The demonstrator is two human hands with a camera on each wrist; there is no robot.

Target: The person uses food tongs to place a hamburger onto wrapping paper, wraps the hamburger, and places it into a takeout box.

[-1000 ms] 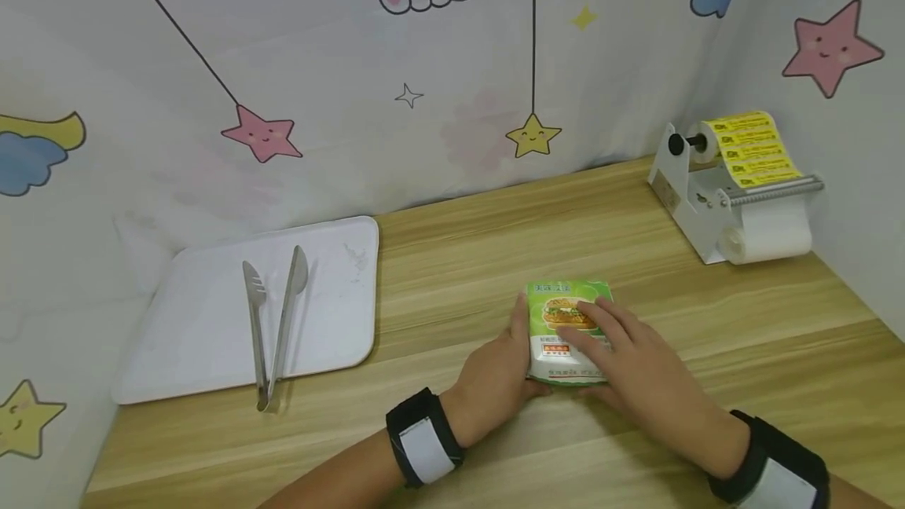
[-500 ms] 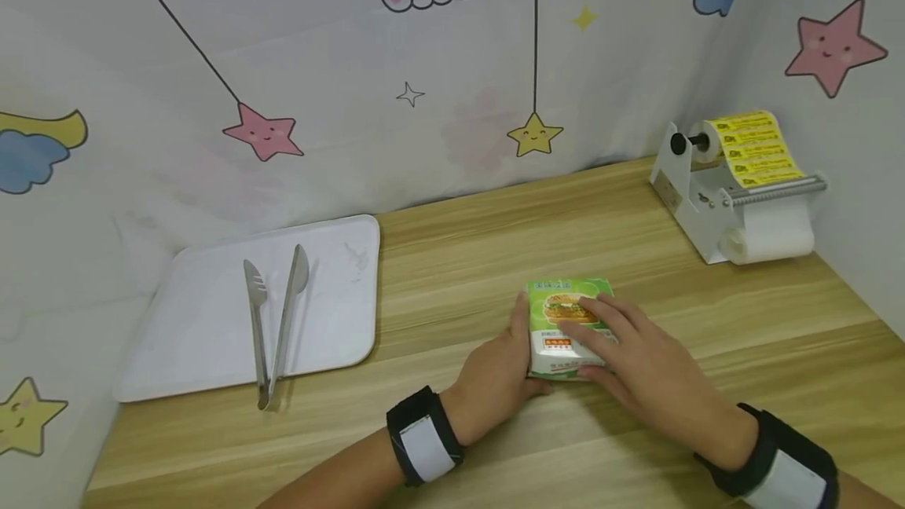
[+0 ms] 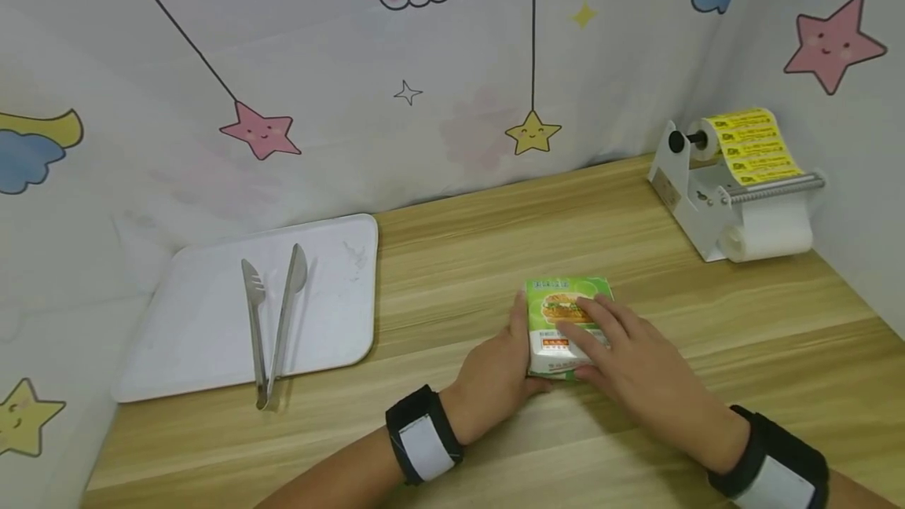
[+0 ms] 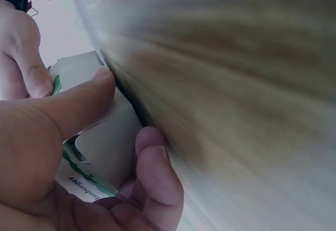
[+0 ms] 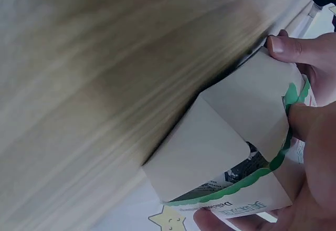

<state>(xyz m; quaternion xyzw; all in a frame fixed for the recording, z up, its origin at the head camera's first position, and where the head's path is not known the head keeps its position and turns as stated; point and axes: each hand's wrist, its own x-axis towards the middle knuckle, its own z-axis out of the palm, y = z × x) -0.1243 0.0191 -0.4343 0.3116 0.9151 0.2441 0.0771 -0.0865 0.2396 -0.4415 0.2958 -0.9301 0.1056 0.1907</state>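
Observation:
A green and white paper hamburger box (image 3: 558, 342) with a burger picture on its lid lies on the wooden table. My left hand (image 3: 491, 375) grips its left side, with the thumb at the near side. In the left wrist view, the left thumb (image 4: 86, 102) presses the plain box wall (image 4: 110, 142). My right hand (image 3: 643, 375) holds the lid from the right, fingers spread over the top and thumb at the near edge. The right wrist view shows a scalloped green lid edge (image 5: 231, 191), with a dark gap between it and the white side wall (image 5: 199, 147).
At left is a white tray (image 3: 205, 313) with metal tongs (image 3: 279, 328) lying on it, their joined end past its front edge. A label dispenser (image 3: 735, 187) with a roll of yellow labels (image 3: 756, 148) stands at back right. A printed curtain (image 3: 339, 45) hangs behind the table.
My right thumb has risen from low by the table to the near edge of the lid. The left hand keeps its grip, and the box stays in nearly the same spot.

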